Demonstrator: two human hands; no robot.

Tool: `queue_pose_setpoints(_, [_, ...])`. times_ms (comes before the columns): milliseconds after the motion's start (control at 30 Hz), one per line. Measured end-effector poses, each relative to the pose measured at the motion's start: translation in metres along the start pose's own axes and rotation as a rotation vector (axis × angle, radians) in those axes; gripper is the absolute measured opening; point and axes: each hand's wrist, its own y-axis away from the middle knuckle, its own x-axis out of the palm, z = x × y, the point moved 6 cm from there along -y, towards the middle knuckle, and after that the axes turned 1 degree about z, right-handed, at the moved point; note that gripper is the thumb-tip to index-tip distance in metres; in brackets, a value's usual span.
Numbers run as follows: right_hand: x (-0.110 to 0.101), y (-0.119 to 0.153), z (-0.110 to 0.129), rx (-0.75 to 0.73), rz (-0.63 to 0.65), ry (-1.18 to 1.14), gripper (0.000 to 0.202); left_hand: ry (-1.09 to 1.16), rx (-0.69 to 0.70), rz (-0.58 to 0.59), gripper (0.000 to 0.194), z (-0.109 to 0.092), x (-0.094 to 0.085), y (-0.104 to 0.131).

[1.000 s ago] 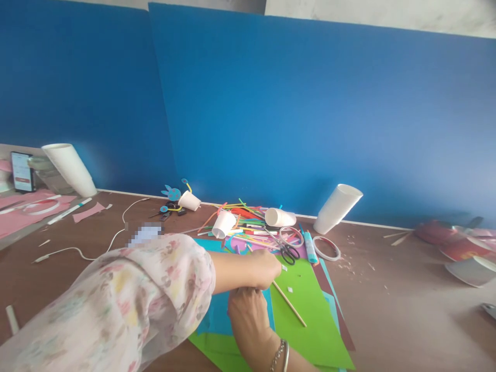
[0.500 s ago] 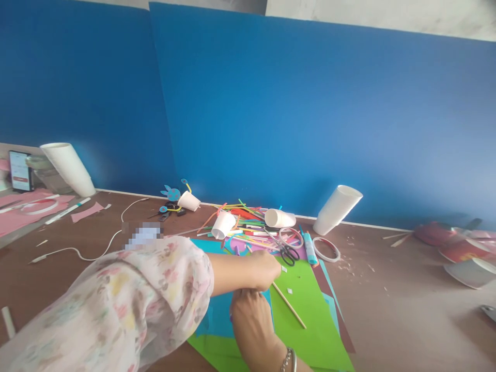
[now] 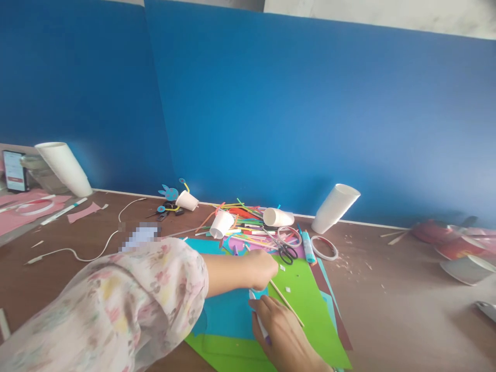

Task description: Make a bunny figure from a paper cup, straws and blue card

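Observation:
My left hand (image 3: 262, 268) is closed around the middle of a thin wooden stick (image 3: 289, 305), which comes out at both sides of the fist; its fingertips are hidden. My right hand (image 3: 277, 323), just below and nearer to me, grips a white pen-like tube (image 3: 261, 323) with a purple end. The tube's tip is close under my left hand. Both hands are over a blue sheet (image 3: 228, 315) and a green sheet (image 3: 318, 315). Two small white bits lie on the green one.
Behind the hands are scissors (image 3: 287, 253), a glue stick (image 3: 308, 247), tape rolls (image 3: 324, 248), white cups (image 3: 222, 223) and many coloured sticks. A tall stack of cups (image 3: 335, 208) leans right of these. A white cable (image 3: 81, 257) and a phone (image 3: 15, 170) are at left.
My right hand has turned and shifted right, bringing the white tube into sight. My left hand keeps its place on the stick. The view has moved slightly.

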Motion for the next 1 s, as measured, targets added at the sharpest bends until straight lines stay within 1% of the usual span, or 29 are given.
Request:
queue_pose_setpoints(133, [-0.014,0.007,-0.018,0.014,0.068,-0.204,0.028,0.011,0.002,0.001,0.015,0.001,0.002,-0.002])
queue_pose_setpoints(233, [-0.021,0.008,-0.035,0.069,0.104,-0.386,0.028,0.013,-0.004,-0.004,0.014,0.002,0.004,-0.003])
queue_pose_setpoints(333, [-0.023,0.007,-0.056,0.163,0.096,-0.521,0.027,0.008,-0.005,-0.012,0.012,0.002,0.004,-0.002])
queue_pose_setpoints(500, [-0.015,0.003,-0.087,0.374,0.212,-0.642,0.026,-0.001,-0.01,-0.031,0.008,0.003,0.002,0.001])
queue_pose_setpoints(567, [-0.016,0.0,-0.096,0.435,0.213,-0.672,0.025,-0.006,-0.015,-0.031,0.007,0.002,0.001,0.003])
queue_pose_setpoints(667, [-0.018,-0.006,-0.105,0.483,0.195,-0.727,0.022,-0.014,-0.029,-0.015,0.005,0.002,0.0,0.004])
queue_pose_setpoints(867, [-0.008,-0.016,-0.115,0.471,0.218,-0.952,0.024,-0.018,-0.043,0.004,0.006,0.001,-0.003,0.006])
queue_pose_setpoints(1000, [-0.003,-0.02,-0.119,0.466,0.243,-1.005,0.025,-0.016,-0.046,0.019,0.005,0.001,-0.003,0.007])
